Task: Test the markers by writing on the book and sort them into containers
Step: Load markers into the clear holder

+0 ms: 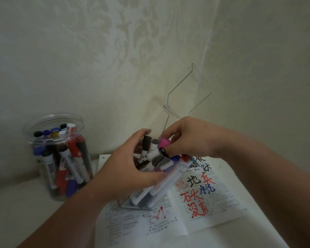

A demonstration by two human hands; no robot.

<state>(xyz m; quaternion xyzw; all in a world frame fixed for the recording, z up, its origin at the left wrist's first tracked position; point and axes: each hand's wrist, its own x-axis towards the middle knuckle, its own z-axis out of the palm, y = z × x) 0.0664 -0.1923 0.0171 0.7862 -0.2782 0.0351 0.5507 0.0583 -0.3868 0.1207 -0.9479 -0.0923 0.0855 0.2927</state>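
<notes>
Head view, the only one.

Left hand (132, 169) wraps round the side of the clear rectangular acrylic box (132, 205), fingers curled on the wall. The box is tilted with its mouth toward the person and its bottom edge resting on the open printed book (204, 208). The tilt probably makes the mouth easier to reach and lets the markers slide to the base. Its clear hinged lid (186, 90) is flipped open and up by the patterned cream wall (97, 51), out of the way.

Right hand (188, 138) is at the box mouth with its fingertips pinched tight on the pink-capped marker (164, 143). That marker sits right at the opening among the white-barrelled markers already in the box. I can't tell whether it's going in or coming out.

The book's right page has red, black and blue test characters, and the left page has red scribbles, so I'd judge several markers have been tested.

The round clear plastic jar (52, 117) stands well left of the book on the white tabletop (25, 203), open and packed with mixed red, blue and black markers. No hand is on it.
</notes>
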